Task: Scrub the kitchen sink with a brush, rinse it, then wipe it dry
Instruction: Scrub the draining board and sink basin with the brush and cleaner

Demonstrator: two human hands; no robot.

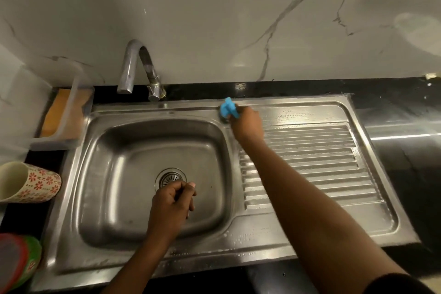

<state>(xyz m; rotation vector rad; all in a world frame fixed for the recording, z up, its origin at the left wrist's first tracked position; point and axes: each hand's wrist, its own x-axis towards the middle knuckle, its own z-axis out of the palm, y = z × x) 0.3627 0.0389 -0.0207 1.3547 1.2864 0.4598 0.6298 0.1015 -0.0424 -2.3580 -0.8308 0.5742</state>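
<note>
A stainless steel sink (95,174) fills the middle of the view, with a drain strainer (170,178) in its bowl and a ribbed drainboard (310,162) on the right. My right hand (247,124) grips a blue brush (228,107) and holds it against the sink's back rim, at the corner between bowl and drainboard. My left hand (173,203) hovers over the bowl near the drain, fingers curled, holding nothing. Water droplets lie on the drainboard and front rim. A curved metal tap (136,67) stands behind the bowl; no water runs from it.
A clear plastic holder (71,112) with an orange sponge sits at the back left. A floral cup (28,181) lies on its side to the left, above a stack of red and green lids (19,260). Black countertop (405,150) extends right; marble wall behind.
</note>
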